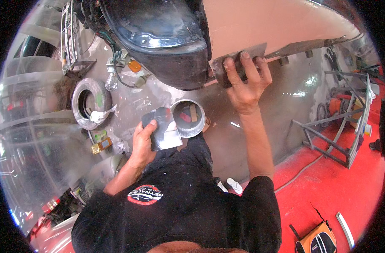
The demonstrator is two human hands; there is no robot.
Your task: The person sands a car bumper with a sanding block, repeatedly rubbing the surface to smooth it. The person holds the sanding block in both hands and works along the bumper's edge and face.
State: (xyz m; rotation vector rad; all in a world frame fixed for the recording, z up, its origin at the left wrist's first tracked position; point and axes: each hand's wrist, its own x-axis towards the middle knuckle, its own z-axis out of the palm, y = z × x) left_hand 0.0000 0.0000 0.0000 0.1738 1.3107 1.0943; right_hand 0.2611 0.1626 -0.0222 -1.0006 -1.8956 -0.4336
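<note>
My left hand (144,141) grips a shiny grey rectangular sheet (166,131), which overlaps the side of a round metal container (188,105) holding small blocks and dark contents. My right hand (246,82) presses a thin dark grey flat piece (221,69) on the lower edge of a pinkish body panel (276,21), its fingers bent over it. Beside that panel, to the left of my right hand, is a dark, dented housing (167,63) with loose wiring.
A tyre (80,101), bulbs (111,84) and an orange lens (133,66) lie at left, near plastic sheeting (28,143) and a metal rack (72,38). At right stand a steel frame (350,143) and a cable (293,175); an orange-black bag (314,240) rests on red floor (302,198).
</note>
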